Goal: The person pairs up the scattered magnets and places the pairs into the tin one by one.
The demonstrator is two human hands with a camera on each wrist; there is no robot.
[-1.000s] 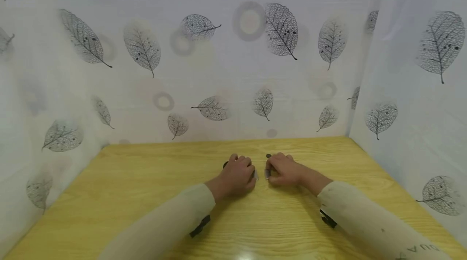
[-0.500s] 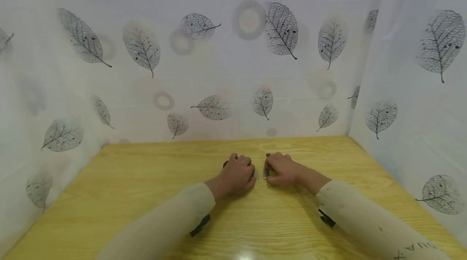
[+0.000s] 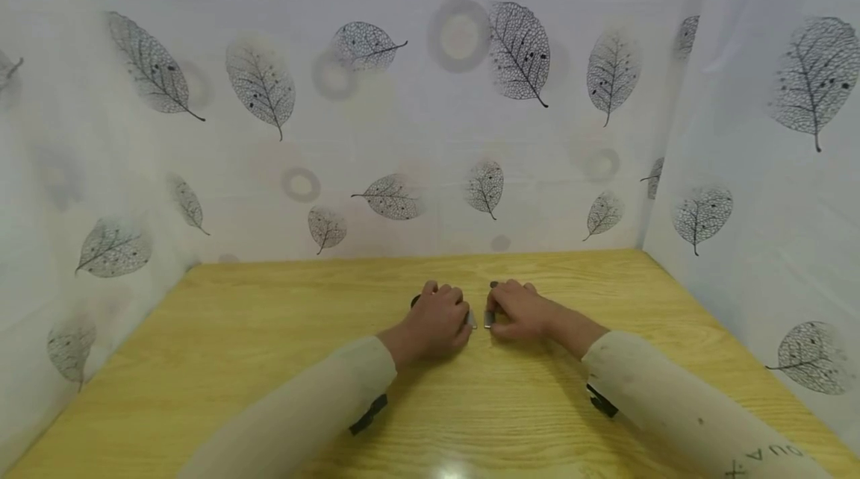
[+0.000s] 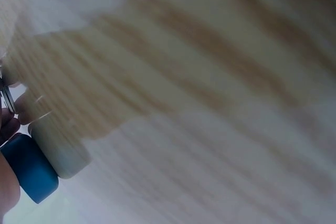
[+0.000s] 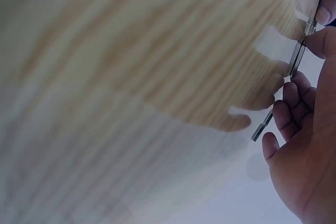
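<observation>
In the head view my left hand (image 3: 440, 321) grips an object mostly hidden under its curled fingers. A flat silver tip (image 3: 472, 321) shows on its right side and a dark rounded end (image 3: 415, 301) on its left. The left wrist view shows a blue, rounded handle-like end (image 4: 31, 169). Facing it across a narrow gap, my right hand (image 3: 520, 312) pinches a slim metal piece (image 3: 488, 320) between thumb and fingers. From the right wrist, a thin metal rod (image 5: 262, 127) sticks out past the fingers. What kind of objects these are cannot be made out.
Both hands work low over a glossy, yellow wood-grain table (image 3: 282, 322). A white curtain (image 3: 430, 121) with a leaf print encloses the back and both sides. A small dark round end (image 3: 494, 284) shows just beyond the right fingers. Black straps (image 3: 368, 415) sit under the sleeves.
My right hand has shifted slightly left with its metal piece, narrowing the gap to the silver tip. The left hand has stayed in place, still gripping its object.
</observation>
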